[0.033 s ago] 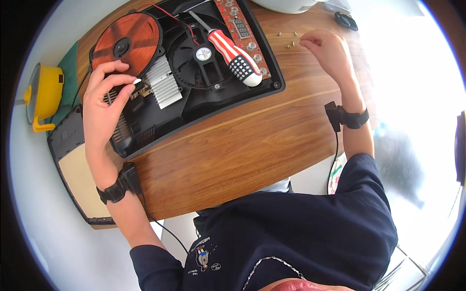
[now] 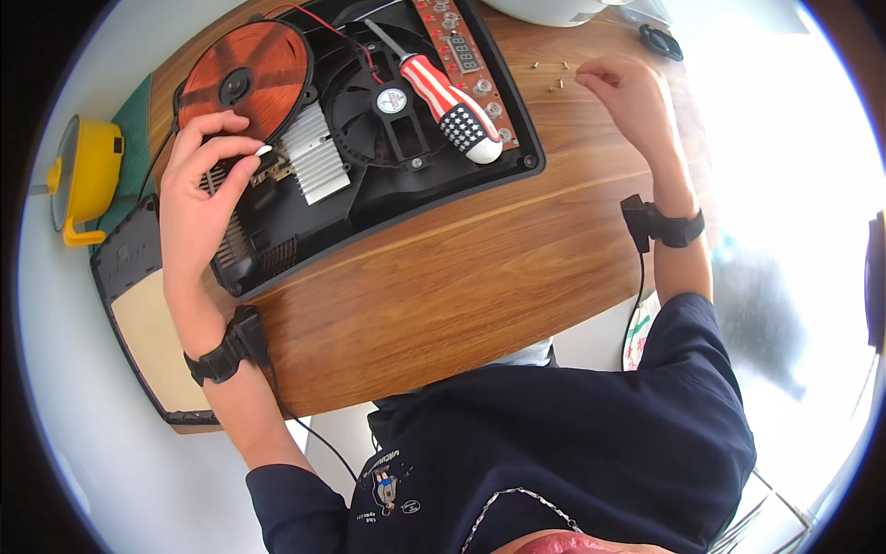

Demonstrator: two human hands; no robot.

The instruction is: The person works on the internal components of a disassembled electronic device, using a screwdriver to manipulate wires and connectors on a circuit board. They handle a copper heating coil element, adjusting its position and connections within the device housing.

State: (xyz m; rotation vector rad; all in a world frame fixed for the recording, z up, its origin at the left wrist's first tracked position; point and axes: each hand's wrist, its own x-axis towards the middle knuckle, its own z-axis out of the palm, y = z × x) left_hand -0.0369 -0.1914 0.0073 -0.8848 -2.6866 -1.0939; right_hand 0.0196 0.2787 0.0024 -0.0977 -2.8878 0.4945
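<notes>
My left hand (image 2: 208,180) pinches a small white piece (image 2: 263,150) between thumb and finger, at the lower edge of the copper coil (image 2: 245,78) in an opened black appliance housing (image 2: 388,212). Beside it are a silver finned heat sink (image 2: 318,162) and a black fan (image 2: 353,125). A screwdriver (image 2: 448,111) with a striped, starred handle lies across the housing, left of a button circuit board (image 2: 480,74). My right hand (image 2: 632,102) hovers right of the housing with its fingers closed, near several small screws (image 2: 559,85); what it holds, if anything, is hidden.
A wooden table (image 2: 397,323) carries a panel (image 2: 157,342) at left, a yellow pot (image 2: 83,175) on a green mat (image 2: 138,120), a small black object (image 2: 660,42) and a white container (image 2: 544,9) at the back. Black cables run from both wrist bands (image 2: 674,226).
The view and both hands have shifted very slightly; otherwise things look the same.
</notes>
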